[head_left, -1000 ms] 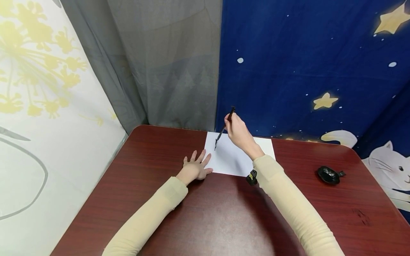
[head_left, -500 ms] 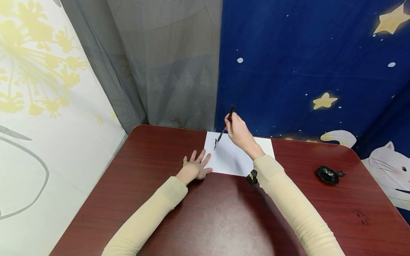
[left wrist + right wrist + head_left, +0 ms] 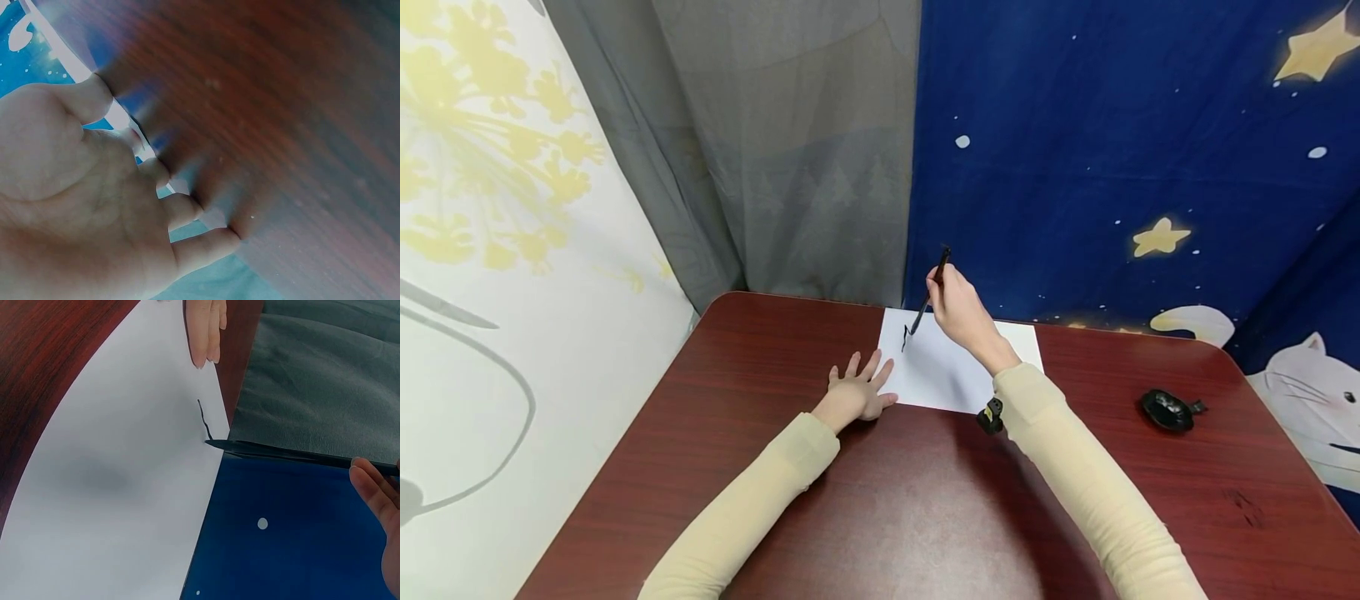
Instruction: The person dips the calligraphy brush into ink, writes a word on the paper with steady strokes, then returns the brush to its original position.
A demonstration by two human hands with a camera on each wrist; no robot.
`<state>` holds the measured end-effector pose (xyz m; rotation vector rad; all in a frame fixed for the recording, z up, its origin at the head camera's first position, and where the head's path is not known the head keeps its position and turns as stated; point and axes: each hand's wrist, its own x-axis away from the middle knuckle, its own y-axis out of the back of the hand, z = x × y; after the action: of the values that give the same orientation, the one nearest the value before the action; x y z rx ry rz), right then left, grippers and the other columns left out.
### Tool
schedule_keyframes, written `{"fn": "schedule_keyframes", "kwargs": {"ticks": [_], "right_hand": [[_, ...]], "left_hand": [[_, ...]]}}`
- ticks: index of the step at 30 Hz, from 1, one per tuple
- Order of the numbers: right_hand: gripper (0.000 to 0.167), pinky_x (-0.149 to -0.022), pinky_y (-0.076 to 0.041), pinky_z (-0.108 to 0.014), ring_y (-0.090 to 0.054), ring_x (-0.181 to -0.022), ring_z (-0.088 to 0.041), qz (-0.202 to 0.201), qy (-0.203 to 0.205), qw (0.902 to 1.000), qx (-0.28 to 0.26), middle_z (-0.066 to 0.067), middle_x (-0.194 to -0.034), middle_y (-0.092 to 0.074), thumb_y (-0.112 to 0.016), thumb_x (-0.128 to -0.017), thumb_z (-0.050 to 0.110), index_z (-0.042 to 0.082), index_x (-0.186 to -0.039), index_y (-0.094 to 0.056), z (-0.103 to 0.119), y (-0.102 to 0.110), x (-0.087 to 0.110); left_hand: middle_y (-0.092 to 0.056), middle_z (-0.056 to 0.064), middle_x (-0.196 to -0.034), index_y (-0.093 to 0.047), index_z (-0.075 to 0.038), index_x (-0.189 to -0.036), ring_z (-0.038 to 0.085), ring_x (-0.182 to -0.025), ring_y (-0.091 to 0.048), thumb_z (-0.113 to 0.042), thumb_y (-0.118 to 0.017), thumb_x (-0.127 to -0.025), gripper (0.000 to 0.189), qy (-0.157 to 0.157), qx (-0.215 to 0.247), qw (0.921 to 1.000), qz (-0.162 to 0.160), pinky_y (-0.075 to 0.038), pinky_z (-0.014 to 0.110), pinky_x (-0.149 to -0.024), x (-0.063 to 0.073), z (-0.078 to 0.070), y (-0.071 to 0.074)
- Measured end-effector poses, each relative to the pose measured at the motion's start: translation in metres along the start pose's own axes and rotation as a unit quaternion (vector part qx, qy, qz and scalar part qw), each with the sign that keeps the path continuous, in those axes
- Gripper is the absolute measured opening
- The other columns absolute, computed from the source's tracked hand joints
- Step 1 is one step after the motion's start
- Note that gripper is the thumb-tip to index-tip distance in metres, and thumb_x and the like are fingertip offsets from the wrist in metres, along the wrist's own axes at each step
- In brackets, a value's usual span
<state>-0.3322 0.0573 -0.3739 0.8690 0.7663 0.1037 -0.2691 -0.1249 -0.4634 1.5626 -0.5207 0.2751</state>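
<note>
My right hand (image 3: 961, 312) pinches a dark writing brush (image 3: 922, 309) over the upper left part of a white sheet of paper (image 3: 943, 379). A thin, wavy black stroke (image 3: 905, 340) runs down the sheet there. In the right wrist view the brush's black tip (image 3: 215, 444) lies by one end of that stroke; whether it touches the paper I cannot tell. My left hand (image 3: 859, 397) rests with spread fingers at the sheet's lower left edge, partly on the table. Its palm (image 3: 81, 187) faces the left wrist camera.
On the reddish-brown table (image 3: 865, 517), a small black dish (image 3: 1168, 411) with a short handle stands to the right. Dark smudges (image 3: 1246, 507) mark the wood nearer the front. Grey and blue curtains (image 3: 1045, 167) hang behind the far edge, a white patterned one at left.
The brush tip has shifted slightly right and down, off the top of the black stroke, where a short mark now shows. My left hand has stayed in place.
</note>
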Motion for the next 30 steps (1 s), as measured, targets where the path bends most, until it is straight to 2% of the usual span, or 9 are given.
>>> {"fn": "schedule_keyframes", "kwargs": {"ticks": [15, 26, 30], "right_hand": [[0.021, -0.058, -0.048, -0.027, -0.056, -0.070, -0.015, -0.004, -0.002, 0.9999, 0.013, -0.007, -0.083, -0.053, -0.037, -0.099, 0.019, 0.003, -0.102, -0.050, 0.0002, 0.0007, -0.0009], [0.020, -0.057, -0.047, -0.027, -0.053, -0.068, -0.014, 0.004, -0.014, 0.9998, 0.013, -0.006, -0.083, -0.052, -0.037, -0.099, 0.019, 0.003, -0.103, -0.049, 0.0002, 0.0019, -0.0012], [0.020, -0.056, -0.045, -0.027, -0.051, -0.067, -0.015, -0.004, -0.007, 0.9998, 0.020, -0.006, -0.082, -0.051, -0.038, -0.099, 0.019, 0.003, -0.103, -0.049, -0.0004, 0.0014, -0.0018]], "left_hand": [[0.024, -0.013, -0.149, 0.010, -0.040, -0.144, 0.024, -0.138, 0.020, -0.060, -0.023, -0.092, 0.064, 0.006, -0.001, 0.9999, 0.013, 0.000, 0.055, -0.109, -0.0083, 0.0019, -0.0025], [0.017, -0.010, -0.152, 0.005, -0.038, -0.146, 0.025, -0.140, 0.014, -0.060, -0.025, -0.093, 0.065, -0.003, 0.007, 1.0000, 0.001, -0.002, 0.059, -0.108, -0.0024, 0.0010, -0.0012], [0.016, -0.010, -0.153, 0.003, -0.038, -0.146, 0.025, -0.140, 0.013, -0.060, -0.026, -0.092, 0.066, -0.002, 0.005, 1.0000, -0.004, -0.002, 0.059, -0.108, -0.0001, 0.0005, 0.0001]]}}
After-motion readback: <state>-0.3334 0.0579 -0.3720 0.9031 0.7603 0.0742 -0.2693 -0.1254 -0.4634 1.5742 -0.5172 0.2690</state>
